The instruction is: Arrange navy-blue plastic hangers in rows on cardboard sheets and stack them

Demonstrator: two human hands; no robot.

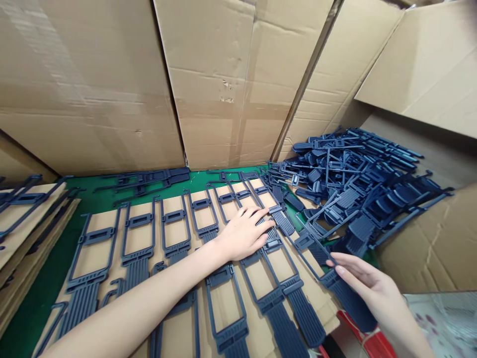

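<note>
My left hand (248, 233) lies palm down over the far right of the laid-out rows, its fingers spread and touching the dark plastic pieces beneath. Part of what it covers is hidden. Between the thumb and fingers of my right hand (368, 283) is a dark blue-grey plastic frame with a ribbed paddle end (352, 298), tilted over the right edge of the cardboard sheet (257, 323). Similar plastic frames (173, 233) lie side by side on that sheet, in rows facing opposite ways.
A tangled heap of the same pieces (350, 189) spills from an opened carton (417, 238) at right. Tall cardboard boxes (223, 84) stand behind the green table surface (95, 199). Stacked cardboard sheets with frames (40, 238) sit at left. Something red (376, 343) shows below my right hand.
</note>
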